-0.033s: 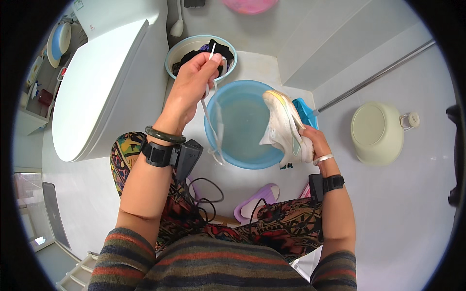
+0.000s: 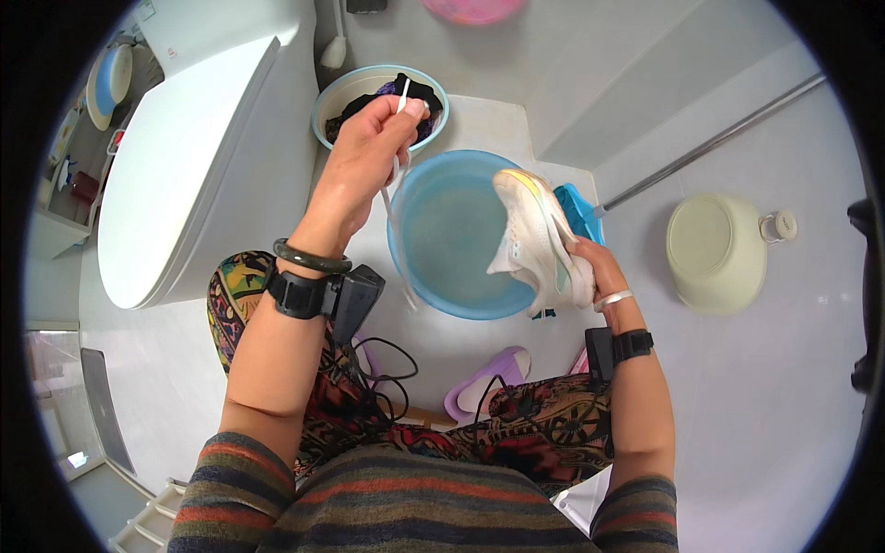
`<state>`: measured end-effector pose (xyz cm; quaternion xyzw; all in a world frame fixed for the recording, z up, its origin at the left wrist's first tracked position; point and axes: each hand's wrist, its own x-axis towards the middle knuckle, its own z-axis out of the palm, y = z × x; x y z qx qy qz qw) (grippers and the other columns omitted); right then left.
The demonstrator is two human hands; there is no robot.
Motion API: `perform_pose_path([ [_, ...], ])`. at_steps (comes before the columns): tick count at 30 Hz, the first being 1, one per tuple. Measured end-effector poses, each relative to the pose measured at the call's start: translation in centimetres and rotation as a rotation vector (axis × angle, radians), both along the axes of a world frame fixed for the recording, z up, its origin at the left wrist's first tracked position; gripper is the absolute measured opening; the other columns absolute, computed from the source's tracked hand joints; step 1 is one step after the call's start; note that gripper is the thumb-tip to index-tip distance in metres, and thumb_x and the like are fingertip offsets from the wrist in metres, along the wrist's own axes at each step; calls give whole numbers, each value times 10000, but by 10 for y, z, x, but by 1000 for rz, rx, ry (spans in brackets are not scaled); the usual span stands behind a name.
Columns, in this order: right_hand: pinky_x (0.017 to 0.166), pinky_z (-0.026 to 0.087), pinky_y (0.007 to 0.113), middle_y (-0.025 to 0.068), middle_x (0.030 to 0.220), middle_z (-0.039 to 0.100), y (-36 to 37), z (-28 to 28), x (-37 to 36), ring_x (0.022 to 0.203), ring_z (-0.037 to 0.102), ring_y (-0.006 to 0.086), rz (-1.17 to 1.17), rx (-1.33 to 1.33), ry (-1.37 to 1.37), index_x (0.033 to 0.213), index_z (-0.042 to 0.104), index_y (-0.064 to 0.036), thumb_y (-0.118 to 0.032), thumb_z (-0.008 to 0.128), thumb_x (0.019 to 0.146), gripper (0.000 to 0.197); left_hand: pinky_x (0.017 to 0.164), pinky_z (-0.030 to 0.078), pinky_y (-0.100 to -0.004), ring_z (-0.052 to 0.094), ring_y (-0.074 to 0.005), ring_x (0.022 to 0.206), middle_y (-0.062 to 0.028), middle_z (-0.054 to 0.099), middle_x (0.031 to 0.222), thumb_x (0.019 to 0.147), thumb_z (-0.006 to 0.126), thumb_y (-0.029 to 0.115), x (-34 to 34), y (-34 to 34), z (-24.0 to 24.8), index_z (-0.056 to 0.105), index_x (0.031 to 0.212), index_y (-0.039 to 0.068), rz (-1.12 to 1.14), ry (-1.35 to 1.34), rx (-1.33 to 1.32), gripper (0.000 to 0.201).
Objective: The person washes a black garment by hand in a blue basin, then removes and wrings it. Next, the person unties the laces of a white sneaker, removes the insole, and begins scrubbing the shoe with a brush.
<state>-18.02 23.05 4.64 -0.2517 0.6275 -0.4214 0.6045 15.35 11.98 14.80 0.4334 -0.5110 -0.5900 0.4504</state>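
My left hand (image 2: 380,143) is closed in a pinch on a white shoelace (image 2: 391,207). One end sticks up past the thumb, and the rest dangles below the hand, blurred, by the left rim of a blue basin (image 2: 398,253). Cloudy water stands in the basin. On its right side, my right hand (image 2: 599,267) grips a white sneaker (image 2: 530,226) by one end, holding it tilted over the rim. Yellowish edging runs along the sneaker's sole. No lace shows on the side of the sneaker facing up.
Behind my left hand stands a pale basin (image 2: 324,118) of dark clothes (image 2: 419,90). A toilet (image 2: 180,175) is at the left. To the right are a blue dustpan-like piece (image 2: 576,210) with a metal pole (image 2: 710,143) and an upturned cream tub (image 2: 714,253). Purple slippers (image 2: 489,382) lie in front.
The sneaker has shifted slightly to the left over the basin. The hanging shoelace has swung, while my left hand keeps its pinch almost in place.
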Motion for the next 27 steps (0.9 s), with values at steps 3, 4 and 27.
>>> perform_pose_path([
  [3,756,559,354,116,1029,658,-3,-8,6,872,663,222,-61,54,-176,1154,595,-29,-280,673,839,411,498,231,-177,364,7,603,99,464,738,924,608,346,1,4,11,627,1069,111,0,-19,-54,276],
  [4,756,565,360,118,1034,662,-5,-12,10,874,667,224,-62,52,-222,1155,595,-30,-294,671,844,416,490,232,-173,365,9,591,102,463,725,919,618,320,6,6,19,630,1048,111,7,33,-119,247],
  [27,1077,316,498,114,1425,442,-39,-186,91,1331,378,331,281,-150,1341,1336,520,-168,-274,699,744,627,462,177,-163,306,14,533,91,439,677,904,653,229,42,12,40,624,1035,46,245,191,-274,227],
])
